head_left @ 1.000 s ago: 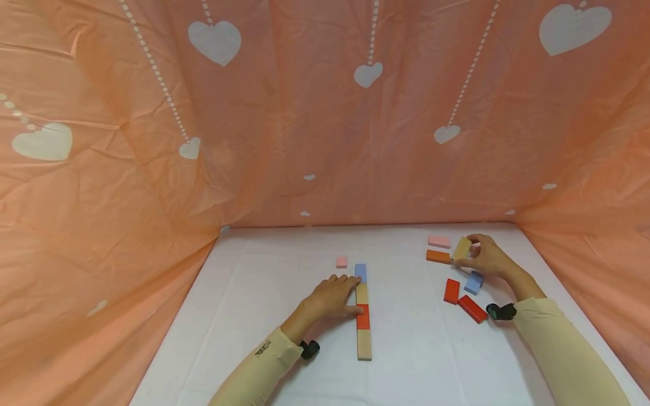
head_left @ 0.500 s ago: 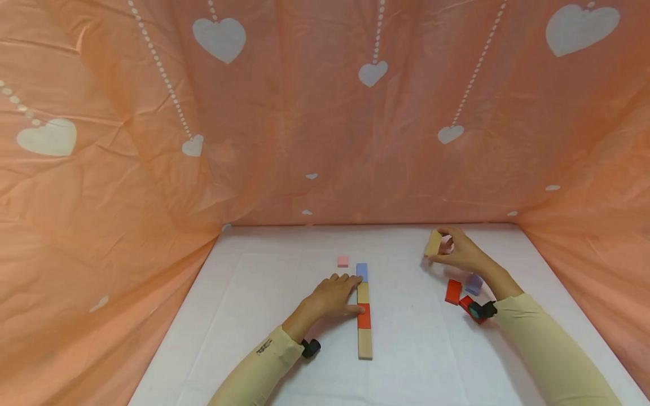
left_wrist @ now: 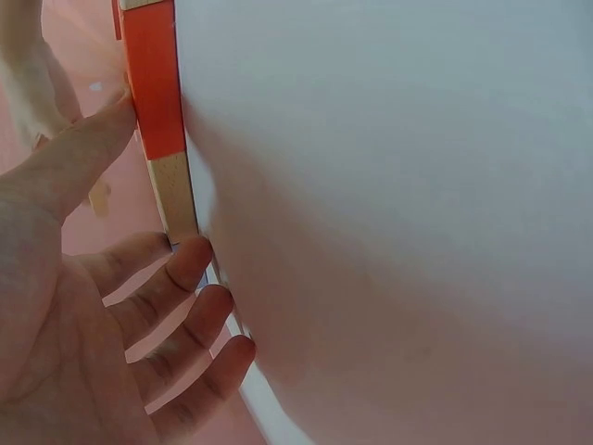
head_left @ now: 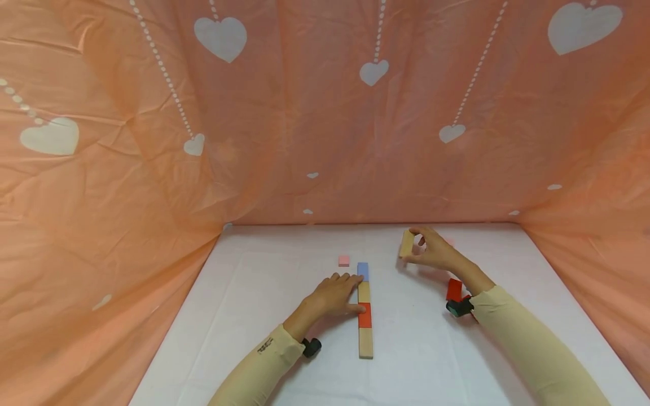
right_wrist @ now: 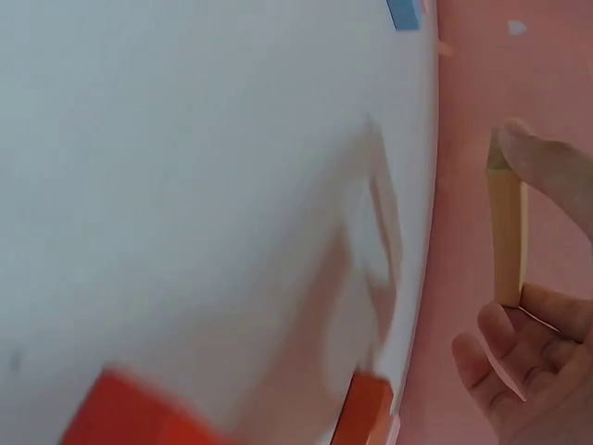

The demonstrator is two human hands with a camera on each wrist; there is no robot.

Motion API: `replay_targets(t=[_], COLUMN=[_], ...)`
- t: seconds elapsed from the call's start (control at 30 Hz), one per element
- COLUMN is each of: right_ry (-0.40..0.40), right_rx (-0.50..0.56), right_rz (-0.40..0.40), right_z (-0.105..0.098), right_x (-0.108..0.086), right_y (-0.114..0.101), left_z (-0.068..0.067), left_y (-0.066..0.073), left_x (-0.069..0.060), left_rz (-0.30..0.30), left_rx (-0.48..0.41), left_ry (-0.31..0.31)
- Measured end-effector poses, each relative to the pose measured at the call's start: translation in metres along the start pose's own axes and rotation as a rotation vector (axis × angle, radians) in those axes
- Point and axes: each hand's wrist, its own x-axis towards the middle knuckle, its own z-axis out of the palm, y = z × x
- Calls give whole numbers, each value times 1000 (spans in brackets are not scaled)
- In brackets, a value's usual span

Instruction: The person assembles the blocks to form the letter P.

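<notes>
This looks like a small screened-off space: orange cloth, printed with white hearts on dotted strings, hangs creased behind and along both sides of a white desk. What sort of room holds it cannot be told.

block row: on table | lone block: left of row | loose blocks: right
</notes>
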Motion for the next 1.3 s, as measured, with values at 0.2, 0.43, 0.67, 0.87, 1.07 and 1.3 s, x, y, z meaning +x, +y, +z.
replay_targets(t=[0.2,0.43,0.67,0.87,1.07,1.3], right_ry=[-11,-34,-81,-110,-150,-184], right_rx=[5,-18,-21,-47,-40,-34], right_rz=[-23,-50,-31,-52,-29,-50], right_z=[18,35,47,56,60,67], right_x=[13,27,41,51,57,66], right_y=[-10,-16,-23,-29,-40,-40], left_z=[0,0,0,-1,-2,-1], left_y=[0,-1,0,1,1,0], left_x=[0,2,2,1,1,2], left_rz=[-3,-4,-9,-14,-12,-15], left_rx=[-9,-12,-10,-17,-13,-20], left_ry=[-9,-13,-17,-18,-20,-28])
